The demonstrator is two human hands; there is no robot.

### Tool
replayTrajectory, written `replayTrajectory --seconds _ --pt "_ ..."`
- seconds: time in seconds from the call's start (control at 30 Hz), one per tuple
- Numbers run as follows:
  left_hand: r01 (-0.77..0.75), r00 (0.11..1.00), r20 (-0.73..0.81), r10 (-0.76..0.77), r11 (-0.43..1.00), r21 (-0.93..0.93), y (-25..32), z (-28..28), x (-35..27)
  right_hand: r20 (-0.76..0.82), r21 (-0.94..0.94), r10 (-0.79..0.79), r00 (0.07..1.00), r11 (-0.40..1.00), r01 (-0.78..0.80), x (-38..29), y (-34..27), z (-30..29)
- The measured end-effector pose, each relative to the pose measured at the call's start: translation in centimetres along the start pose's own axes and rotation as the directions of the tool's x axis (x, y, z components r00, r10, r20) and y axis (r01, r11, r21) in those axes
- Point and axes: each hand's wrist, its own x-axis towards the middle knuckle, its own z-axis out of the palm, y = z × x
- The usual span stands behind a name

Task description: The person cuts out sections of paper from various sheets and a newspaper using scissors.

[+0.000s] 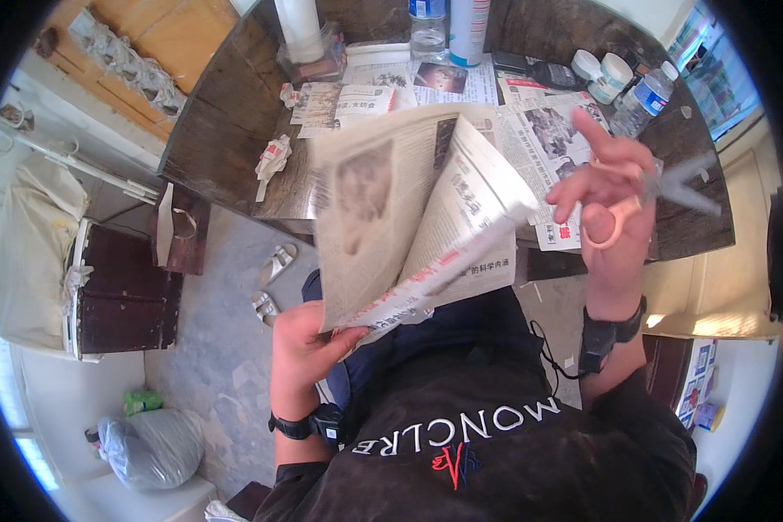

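Note:
My left hand (pixel 313 346) grips the lower left corner of a folded newspaper (pixel 375 215), thumb on top. The sheets are held up over my lap, in front of the table edge, and one leaf curls open on the right. My right hand (pixel 616 176) is raised just right of the newspaper, with its thumb and a finger through the orange handles of a pair of scissors (pixel 616 225). The scissor blades point right, away from the paper, and look blurred and spread apart. The right index finger sticks up free.
A dark wooden table (pixel 215 143) carries newspaper clippings (pixel 365 107), a crumpled paper scrap (pixel 274 160), a plastic water bottle (pixel 646 98), white jars (pixel 610 78) and a spray can (pixel 470 32). Sandals (pixel 277 264) lie on the concrete floor; a stuffed plastic bag (pixel 153 447) sits lower left.

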Motion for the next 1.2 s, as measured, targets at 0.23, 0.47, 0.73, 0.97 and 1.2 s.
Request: replayTrajectory --seconds 0.23,0.47,0.73,0.97,1.2 --pt "-0.073 0.96 -0.257 0.107 0.987 0.142 2.2 -0.5 -1.4 0.097 0.062 0.21 0.973 0.974 -0.216 -0.9 -3.2 2.9" --pt "-0.233 0.852 -0.521 0.053 0.929 -0.287 1.1 0.8 -0.5 0.089 0.123 0.163 0.983 0.977 -0.174 -4.7 -5.1 2.5" --pt "-0.477 0.687 -0.716 -0.121 0.668 -0.571 6.5 1.8 4.5 0.249 0.226 -0.288 0.925 0.946 0.234 -2.1 -7.3 2.1" --pt "-0.499 0.777 -0.603 -0.18 0.407 -0.765 7.2 0.4 6.9 0.048 -0.036 -0.2 0.979 0.979 0.202 -2.5 -7.8 0.2" --pt "-0.322 0.884 -0.426 -0.192 0.409 -0.854 0.5 1.2 5.4 -0.205 -0.169 0.02 0.979 0.984 -0.056 -4.0 -3.5 -4.0"
